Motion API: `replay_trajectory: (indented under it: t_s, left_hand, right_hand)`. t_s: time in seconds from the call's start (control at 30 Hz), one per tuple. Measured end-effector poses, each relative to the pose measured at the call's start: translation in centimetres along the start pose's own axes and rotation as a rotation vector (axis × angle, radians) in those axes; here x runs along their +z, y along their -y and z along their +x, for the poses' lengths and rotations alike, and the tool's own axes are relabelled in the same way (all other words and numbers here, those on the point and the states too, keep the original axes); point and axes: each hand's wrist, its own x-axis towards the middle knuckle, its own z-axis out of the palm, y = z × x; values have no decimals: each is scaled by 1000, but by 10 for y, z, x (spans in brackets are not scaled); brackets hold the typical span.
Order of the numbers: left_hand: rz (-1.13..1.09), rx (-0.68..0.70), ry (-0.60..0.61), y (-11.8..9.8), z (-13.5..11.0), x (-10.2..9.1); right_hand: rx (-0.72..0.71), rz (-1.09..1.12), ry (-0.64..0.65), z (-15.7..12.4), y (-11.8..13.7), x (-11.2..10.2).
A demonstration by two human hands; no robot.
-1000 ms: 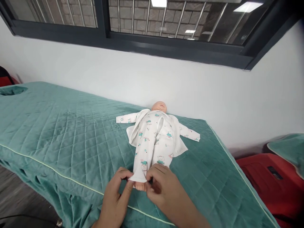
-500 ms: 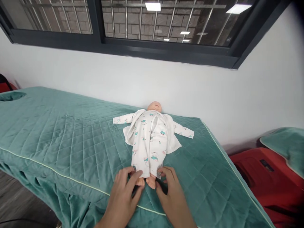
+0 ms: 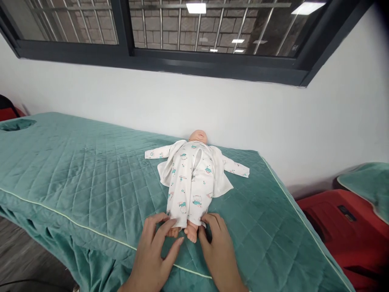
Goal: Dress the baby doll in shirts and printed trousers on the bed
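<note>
A baby doll [image 3: 198, 136] lies on its back, head toward the wall and feet toward me. It wears a white printed jacket [image 3: 224, 184], spread open at the sides with both sleeves stretched out. White printed trousers [image 3: 179, 194] cover its body and legs, with a slit at the crotch. Bare feet [image 3: 191, 232] stick out of the cuffs. At the left cuff, my left hand [image 3: 158, 243] rests its fingertips on the cloth, the thumb held apart. My right hand [image 3: 219, 243] pinches the edge of the other cuff between thumb and fingers.
A green quilted cover [image 3: 91, 178] spreads over the bed, with a face hole [image 3: 18, 124] at the far left. Behind it are a white wall [image 3: 152, 101] and a dark-framed window [image 3: 212, 67]. A red chair [image 3: 343, 227] stands at the right.
My left thumb and fingers have spread apart at the cuff. The trouser legs and feet have shifted slightly left. My right thumb has come closer to the cuff.
</note>
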Motion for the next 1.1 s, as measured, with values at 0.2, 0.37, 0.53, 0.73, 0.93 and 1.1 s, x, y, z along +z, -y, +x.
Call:
replay_trajectory:
  t_s: [0.2,0.37,0.53,0.73,0.93,1.1]
  left_hand:
    - [-32,58,183,-31,47,-2]
    - [-5,-32,268,-46,67,7]
    - [-19,-78,299,-45,64,0]
    - [6,84,299,-40,46,-16]
    - [-117,19,252,9,46,-24]
    - [32,-298,82,72,79,1]
  right_hand:
    - [-71,222,25,7,26,-26]
    - [-201,218,-7,6,42,-45]
    - [-188,176,5,1,35,-45]
    - [-227,113,93,-14,22,-37]
    - [-172,117,203,-17,-3,-45]
    - [-147,-85,1,26,-34,-54]
